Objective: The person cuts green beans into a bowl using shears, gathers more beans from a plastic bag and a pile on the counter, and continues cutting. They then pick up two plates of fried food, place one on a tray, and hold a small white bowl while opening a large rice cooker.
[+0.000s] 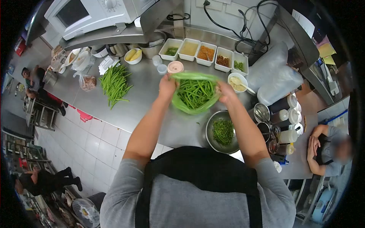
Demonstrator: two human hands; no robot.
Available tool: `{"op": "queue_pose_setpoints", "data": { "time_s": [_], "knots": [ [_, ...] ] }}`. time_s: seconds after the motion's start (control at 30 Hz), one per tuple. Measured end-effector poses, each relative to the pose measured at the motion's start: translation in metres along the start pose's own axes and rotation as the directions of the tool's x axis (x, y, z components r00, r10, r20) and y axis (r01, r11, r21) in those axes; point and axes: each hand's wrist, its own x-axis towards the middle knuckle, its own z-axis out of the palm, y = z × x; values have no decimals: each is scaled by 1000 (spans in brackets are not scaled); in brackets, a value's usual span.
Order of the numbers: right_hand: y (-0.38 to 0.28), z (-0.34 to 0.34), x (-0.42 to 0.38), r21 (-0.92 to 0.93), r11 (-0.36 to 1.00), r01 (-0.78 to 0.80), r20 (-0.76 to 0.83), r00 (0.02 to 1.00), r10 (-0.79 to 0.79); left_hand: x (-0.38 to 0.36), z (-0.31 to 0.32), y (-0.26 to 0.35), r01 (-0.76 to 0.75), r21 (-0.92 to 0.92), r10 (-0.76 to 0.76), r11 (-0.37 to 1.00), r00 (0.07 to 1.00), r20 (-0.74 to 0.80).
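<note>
A green plastic bag (194, 110) full of cut green beans (195, 92) is held up over the steel counter, its mouth spread wide. My left hand (167, 86) grips the bag's left rim with closed fingers. On the opposite side, my right hand (225, 91) is closed on the right rim. Below my right forearm sits a metal bowl (210, 141) with finely chopped green pieces (223, 132) in it. A pile of long whole green beans (115, 84) lies on the counter to the left.
White tubs of chopped ingredients (205, 54) line the back, near a pink-filled cup (175, 67). A small bowl with a spoon (237, 81) stands right of the bag. Bottles (288, 136) crowd the right side. Co-workers are at the left and a person (329, 148) at the right.
</note>
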Motion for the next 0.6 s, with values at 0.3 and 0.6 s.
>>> {"op": "queue_pose_setpoints", "data": {
  "time_s": [0.3,0.6],
  "knots": [
    [-27,7,-54,-298,926,231,146,970,-194,4,-35,19,326,-476,-119,817,903,414],
    [-12,-38,2,254,960,-119,335,942,29,-23,-55,-22,557,-657,-171,508,813,556]
  ]
}}
